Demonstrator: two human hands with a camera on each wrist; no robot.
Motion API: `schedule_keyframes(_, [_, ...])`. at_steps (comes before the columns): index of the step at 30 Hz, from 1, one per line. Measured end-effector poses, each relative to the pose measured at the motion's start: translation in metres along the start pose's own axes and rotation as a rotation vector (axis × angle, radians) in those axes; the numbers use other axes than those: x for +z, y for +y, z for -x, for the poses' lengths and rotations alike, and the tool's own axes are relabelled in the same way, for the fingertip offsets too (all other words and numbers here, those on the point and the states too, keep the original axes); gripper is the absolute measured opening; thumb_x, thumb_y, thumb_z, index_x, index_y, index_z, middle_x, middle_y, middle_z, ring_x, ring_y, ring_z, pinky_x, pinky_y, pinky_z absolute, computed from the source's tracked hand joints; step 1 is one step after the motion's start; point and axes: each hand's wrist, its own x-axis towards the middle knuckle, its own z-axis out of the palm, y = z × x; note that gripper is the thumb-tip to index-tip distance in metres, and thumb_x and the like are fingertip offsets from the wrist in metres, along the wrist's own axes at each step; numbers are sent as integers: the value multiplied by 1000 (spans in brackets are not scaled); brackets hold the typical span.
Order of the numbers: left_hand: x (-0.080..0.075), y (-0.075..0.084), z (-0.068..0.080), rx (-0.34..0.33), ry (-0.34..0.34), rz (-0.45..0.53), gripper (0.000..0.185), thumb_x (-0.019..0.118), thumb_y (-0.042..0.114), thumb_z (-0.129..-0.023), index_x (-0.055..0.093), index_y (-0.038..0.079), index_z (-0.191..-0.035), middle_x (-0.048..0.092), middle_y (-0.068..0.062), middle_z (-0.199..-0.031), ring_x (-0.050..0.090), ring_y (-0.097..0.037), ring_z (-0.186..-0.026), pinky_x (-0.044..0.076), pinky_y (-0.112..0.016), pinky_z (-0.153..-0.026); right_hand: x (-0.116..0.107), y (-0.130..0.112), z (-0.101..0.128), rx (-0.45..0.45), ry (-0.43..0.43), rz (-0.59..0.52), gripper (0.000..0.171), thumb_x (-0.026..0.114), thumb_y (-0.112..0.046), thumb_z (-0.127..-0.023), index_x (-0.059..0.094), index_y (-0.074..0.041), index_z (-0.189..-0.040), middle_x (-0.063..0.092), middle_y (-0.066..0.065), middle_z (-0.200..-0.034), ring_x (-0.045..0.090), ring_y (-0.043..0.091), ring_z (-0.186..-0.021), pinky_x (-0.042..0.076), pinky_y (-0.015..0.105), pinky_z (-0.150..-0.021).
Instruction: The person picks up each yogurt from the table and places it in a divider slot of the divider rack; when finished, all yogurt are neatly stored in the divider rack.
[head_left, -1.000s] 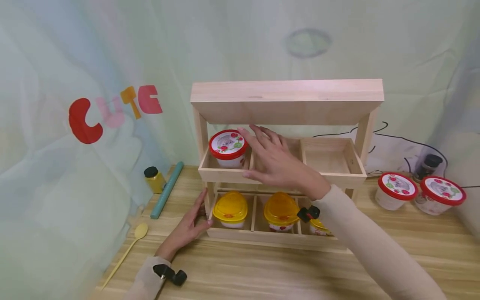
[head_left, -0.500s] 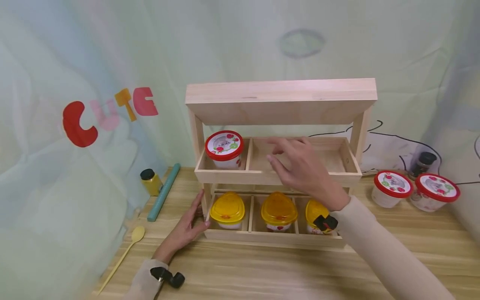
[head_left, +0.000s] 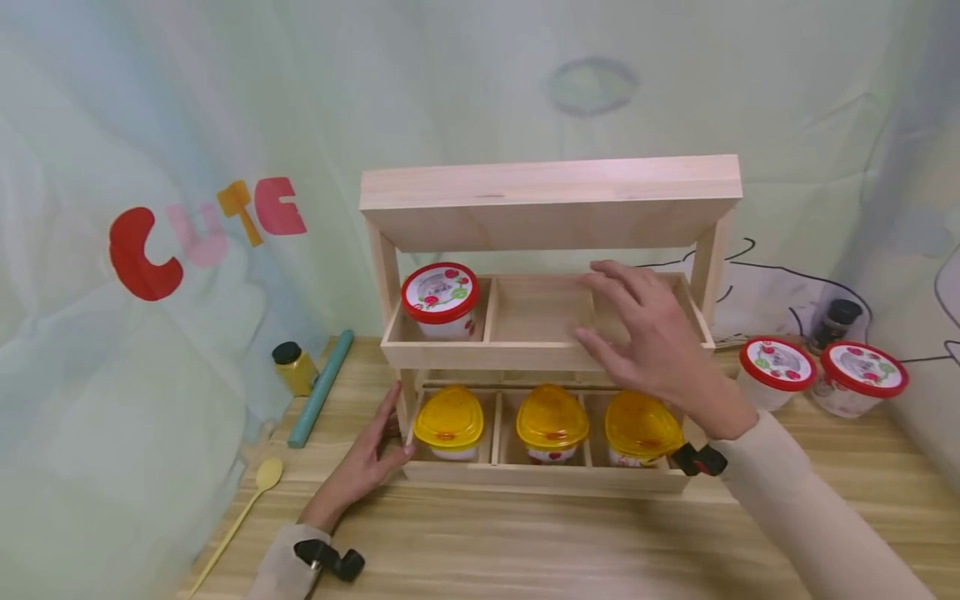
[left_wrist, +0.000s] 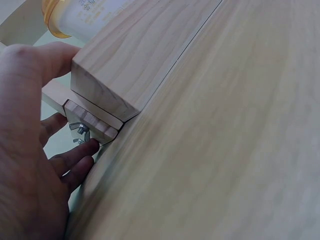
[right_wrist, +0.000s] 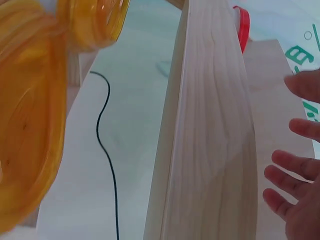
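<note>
At the lower left of the head view, a pale yellow plastic spoon [head_left: 247,508] lies on the light wood-grain surface [head_left: 525,550]. Above it stand a small yellow jar with a black cap [head_left: 292,367] and a teal cylindrical rod [head_left: 318,398], both near the fabric backdrop, which carries red, pink and orange letters [head_left: 202,237].

The left hand [head_left: 367,454] rests at the lower left corner of the two-tier unpainted wooden rack [head_left: 547,200]. Its fingers are straight and relaxed, and its thumb lies against the front rail. The left wrist view shows the fingertips [left_wrist: 82,150] touching the corner post beside a wing nut; the contact appears intended to steady the rack.

The upper tier has three compartments. The left compartment holds a white tub with a red-rimmed strawberry-print lid [head_left: 440,298]. The middle compartment holds nothing; the right one is partly hidden by the hand. The lower tier holds three containers with amber-yellow domed lids [head_left: 551,417], one per compartment.

The right hand [head_left: 656,342] hovers in front of the upper tier's right compartment. Its fingers are spread and apart and hold nothing. The right wrist view confirms extended fingers [right_wrist: 295,175] beside a rack panel.

At the right of the frame, two more red-lidded white tubs [head_left: 821,379] stand on the surface just beside each other, well apart from the rack, in front of a dark-capped bottle [head_left: 831,321].
</note>
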Motion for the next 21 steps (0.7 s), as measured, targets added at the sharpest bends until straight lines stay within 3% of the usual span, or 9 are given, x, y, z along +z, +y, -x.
schedule_keyframes(4, [0,0,0,-8,0,23,100,70,15,-101,4,28,-175,21,-28,-178,51,-53,-145,38,-78,-116,-11,9,11,27,-40,66,73,74,-47,-90,56,-14,-153,47,20,-166,47,45,-146,38,71,-117])
schedule_keyframes(11, [1,-2,0,-28,0,12,101,70,17,-101,3,31,-175,21,-25,-178,52,-50,-145,39,-76,-116,-30,24,34,80,-62,95,87,64,-70,-93,48,-15,-159,37,21,-172,36,47,-153,32,77,-119])
schedule_keyframes(15, [1,-3,0,-27,-1,-11,101,70,18,-101,2,30,-175,22,-24,-179,55,-47,-144,43,-70,-117,-40,32,48,115,-65,101,89,69,-68,-91,46,-19,-161,34,21,-173,33,48,-154,30,77,-117])
schedule_keyframes(21, [0,-3,0,-14,0,-26,101,71,16,-101,3,28,-175,24,-24,-178,59,-43,-140,49,-42,-116,-50,45,68,175,-71,112,93,79,-51,-83,43,-25,-164,31,21,-175,27,50,-156,26,80,-118])
